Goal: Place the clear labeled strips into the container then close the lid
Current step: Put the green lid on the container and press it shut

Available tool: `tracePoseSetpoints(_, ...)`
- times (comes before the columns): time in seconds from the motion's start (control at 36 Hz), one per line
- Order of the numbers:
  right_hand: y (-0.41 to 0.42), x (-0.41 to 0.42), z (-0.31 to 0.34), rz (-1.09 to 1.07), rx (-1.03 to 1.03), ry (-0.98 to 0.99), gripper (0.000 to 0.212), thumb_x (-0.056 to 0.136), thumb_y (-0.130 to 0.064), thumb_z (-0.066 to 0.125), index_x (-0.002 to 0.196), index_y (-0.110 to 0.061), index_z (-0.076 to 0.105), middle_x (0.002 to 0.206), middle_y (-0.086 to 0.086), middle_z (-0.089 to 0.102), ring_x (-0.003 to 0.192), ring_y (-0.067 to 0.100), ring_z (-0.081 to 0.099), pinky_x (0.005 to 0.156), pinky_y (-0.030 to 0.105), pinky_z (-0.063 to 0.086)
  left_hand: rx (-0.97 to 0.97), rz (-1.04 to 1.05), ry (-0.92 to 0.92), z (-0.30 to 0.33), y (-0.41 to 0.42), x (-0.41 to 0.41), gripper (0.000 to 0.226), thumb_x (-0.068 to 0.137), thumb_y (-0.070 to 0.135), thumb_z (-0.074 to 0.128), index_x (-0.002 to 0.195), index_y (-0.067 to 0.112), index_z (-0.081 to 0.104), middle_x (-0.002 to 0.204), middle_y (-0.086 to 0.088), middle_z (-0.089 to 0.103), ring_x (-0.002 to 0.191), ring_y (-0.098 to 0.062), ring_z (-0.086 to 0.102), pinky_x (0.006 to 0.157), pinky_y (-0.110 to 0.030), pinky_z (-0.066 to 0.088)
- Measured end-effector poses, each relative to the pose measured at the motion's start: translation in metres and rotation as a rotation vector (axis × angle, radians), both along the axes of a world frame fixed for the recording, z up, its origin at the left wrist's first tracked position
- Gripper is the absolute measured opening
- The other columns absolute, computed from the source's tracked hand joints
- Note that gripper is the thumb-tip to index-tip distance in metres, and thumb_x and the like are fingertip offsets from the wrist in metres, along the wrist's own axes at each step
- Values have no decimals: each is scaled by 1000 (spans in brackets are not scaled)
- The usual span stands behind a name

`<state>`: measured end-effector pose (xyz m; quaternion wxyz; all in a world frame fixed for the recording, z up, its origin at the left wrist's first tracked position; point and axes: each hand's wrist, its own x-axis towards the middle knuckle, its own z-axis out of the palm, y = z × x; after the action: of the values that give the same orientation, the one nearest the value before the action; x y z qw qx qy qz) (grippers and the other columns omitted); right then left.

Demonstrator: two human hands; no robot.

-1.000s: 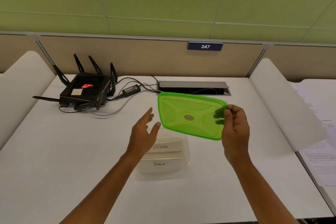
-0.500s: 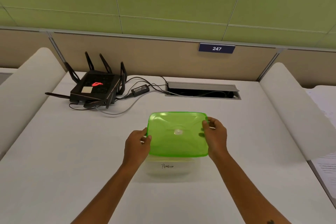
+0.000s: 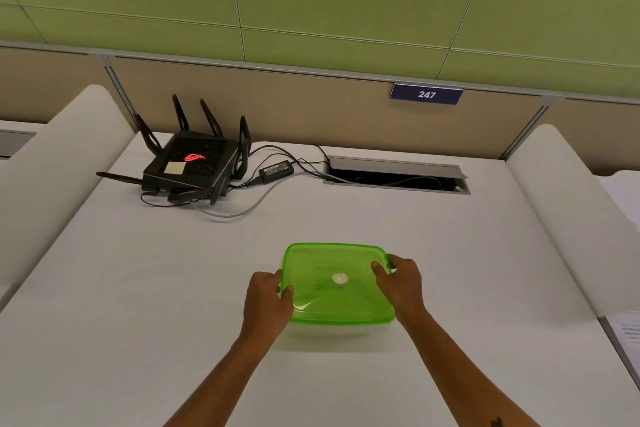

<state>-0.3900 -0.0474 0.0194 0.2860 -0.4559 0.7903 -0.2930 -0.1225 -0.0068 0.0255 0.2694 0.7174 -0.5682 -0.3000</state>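
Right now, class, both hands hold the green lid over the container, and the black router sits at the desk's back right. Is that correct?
One detail is wrong. The head view shows the black router at the back left of the desk, not the back right. The rest stands: the left hand and right hand hold the green lid over the container.

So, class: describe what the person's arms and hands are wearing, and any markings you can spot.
Both forearms are bare, no sleeves in view. The left hand and right hand show no gloves, rings or watch. A small dark mark, perhaps a tattoo, sits on the right forearm at the frame's bottom edge.
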Motion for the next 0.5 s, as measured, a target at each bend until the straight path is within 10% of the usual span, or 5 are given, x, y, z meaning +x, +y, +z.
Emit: tracePoseSetpoints(0.5,10,5,-7,93,2,121,41,89,-38,75,120,-11,72,108,14,61,108,29,60,87,31,45,6,-3,37,-8,6,11,42,92,17,70,133,13,66,113,-8,59,88,-18,67,79,-26,46)
